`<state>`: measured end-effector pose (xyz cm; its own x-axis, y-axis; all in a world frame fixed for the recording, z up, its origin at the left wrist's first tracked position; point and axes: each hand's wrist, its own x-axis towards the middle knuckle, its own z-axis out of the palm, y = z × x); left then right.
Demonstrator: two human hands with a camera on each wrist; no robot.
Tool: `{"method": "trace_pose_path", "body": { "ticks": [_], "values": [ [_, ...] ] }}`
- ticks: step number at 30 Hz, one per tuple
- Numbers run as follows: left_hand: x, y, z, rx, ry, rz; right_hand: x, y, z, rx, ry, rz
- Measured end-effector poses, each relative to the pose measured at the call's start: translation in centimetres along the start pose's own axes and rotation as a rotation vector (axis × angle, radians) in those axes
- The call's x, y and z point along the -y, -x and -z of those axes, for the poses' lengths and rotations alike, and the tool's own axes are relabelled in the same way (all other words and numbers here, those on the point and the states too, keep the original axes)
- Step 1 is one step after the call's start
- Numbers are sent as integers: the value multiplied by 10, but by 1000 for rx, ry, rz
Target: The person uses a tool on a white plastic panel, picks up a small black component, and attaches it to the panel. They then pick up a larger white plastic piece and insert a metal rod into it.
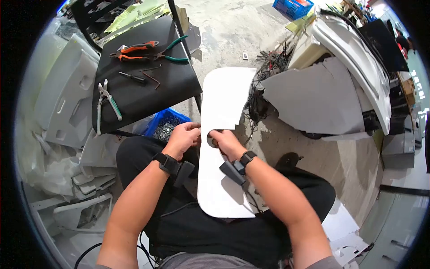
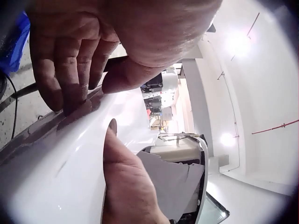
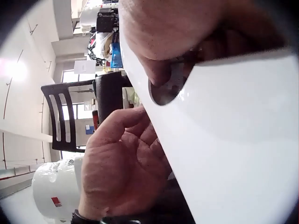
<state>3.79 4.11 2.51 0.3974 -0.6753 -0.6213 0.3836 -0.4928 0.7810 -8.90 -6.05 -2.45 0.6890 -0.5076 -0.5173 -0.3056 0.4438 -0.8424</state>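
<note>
A white plastic panel with rounded corners lies lengthwise over the person's lap, a cutout in its middle. At its left edge is the left hand, thumb and fingertips meeting the rim. The left wrist view shows those fingers along the dark underside of the edge, with the thumb close to the white face. The right hand grips the panel at the cutout, its thumb inside the opening. The rest of its fingers are largely hidden by the panel and by shadow.
A black chair seat at left bears orange-handled pliers, green-handled pliers, a screwdriver, hex keys and cutters. Below it stands a blue bin of small metal parts. White panels and cables lie to the right.
</note>
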Motion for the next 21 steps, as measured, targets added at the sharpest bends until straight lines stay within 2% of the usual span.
{"method": "trace_pose_path", "body": {
  "ticks": [2,4,6,9,13,21],
  "values": [
    [2,-2,5,49,27,-36,12,4,19,171,-39,-315],
    [-2,3,2,31,-12,-29,15,9,36,135,283,-217],
    [-3,4,2,25,23,-44,13,14,51,83,660,109],
    [-3,4,-1,17,2,-41,26,27,60,96,579,51],
    [1,0,3,37,7,-34,25,28,60,69,572,129],
    [6,-2,6,49,-13,-51,24,26,43,103,510,93]
  ]
}}
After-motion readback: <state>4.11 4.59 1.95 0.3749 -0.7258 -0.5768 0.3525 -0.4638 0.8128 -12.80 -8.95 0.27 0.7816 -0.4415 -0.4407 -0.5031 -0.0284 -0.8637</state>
